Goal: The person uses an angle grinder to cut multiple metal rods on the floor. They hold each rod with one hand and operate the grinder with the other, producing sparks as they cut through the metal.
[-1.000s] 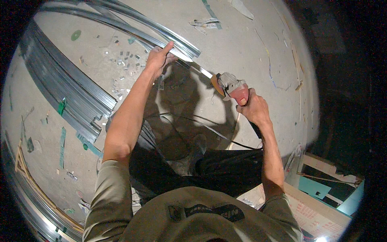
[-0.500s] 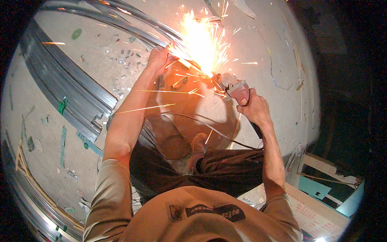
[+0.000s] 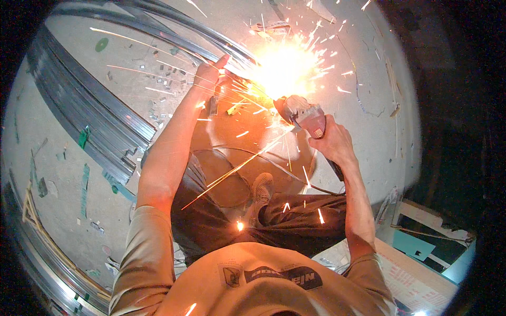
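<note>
My right hand (image 3: pixel 331 141) grips an angle grinder (image 3: pixel 301 113) with a red and grey body, its disc against a long metal channel (image 3: pixel 182 21) on the concrete floor. A bright burst of sparks (image 3: pixel 282 66) flies from the cut and streaks toward me. My left hand (image 3: pixel 212 71) presses down on the channel just left of the sparks, fingers spread flat on it. The grinder's black cord (image 3: pixel 232 152) loops over the floor between my arms, above my shoe (image 3: pixel 262 188).
A stack of grey metal channels (image 3: pixel 89 116) lies on the floor to my left. More channels curve along the lower left edge (image 3: pixel 37 247). Small metal offcuts (image 3: pixel 158 79) litter the concrete. Boards and teal panels (image 3: pixel 416 247) sit at the lower right.
One second ago there were no sparks; the grinder then met the channel and sparks burst out. They are now brighter and spread wider. Both hands hold their places.
</note>
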Demonstrator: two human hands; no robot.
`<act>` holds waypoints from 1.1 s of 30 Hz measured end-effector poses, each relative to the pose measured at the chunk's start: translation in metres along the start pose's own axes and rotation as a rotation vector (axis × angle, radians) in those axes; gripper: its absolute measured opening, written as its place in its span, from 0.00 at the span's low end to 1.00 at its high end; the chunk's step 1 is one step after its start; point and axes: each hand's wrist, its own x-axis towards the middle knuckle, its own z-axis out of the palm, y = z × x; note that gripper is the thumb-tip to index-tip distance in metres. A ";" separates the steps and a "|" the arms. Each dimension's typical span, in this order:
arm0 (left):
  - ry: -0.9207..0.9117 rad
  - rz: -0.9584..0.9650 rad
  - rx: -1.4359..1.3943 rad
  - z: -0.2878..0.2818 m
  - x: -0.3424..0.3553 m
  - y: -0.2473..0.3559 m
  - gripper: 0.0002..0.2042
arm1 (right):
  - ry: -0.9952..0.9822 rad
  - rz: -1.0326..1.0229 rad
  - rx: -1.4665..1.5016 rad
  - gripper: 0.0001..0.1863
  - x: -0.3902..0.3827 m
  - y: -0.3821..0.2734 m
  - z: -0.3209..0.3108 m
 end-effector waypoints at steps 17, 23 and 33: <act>-0.060 0.136 -0.012 0.002 0.000 -0.009 0.12 | -0.021 -0.053 -0.048 0.32 -0.001 -0.004 -0.008; -0.012 0.009 0.098 0.006 -0.011 0.003 0.17 | -0.009 -0.075 -0.060 0.34 -0.001 -0.004 -0.008; 0.037 -0.047 0.022 0.009 -0.019 0.007 0.18 | 0.010 -0.132 -0.099 0.26 -0.008 -0.006 -0.011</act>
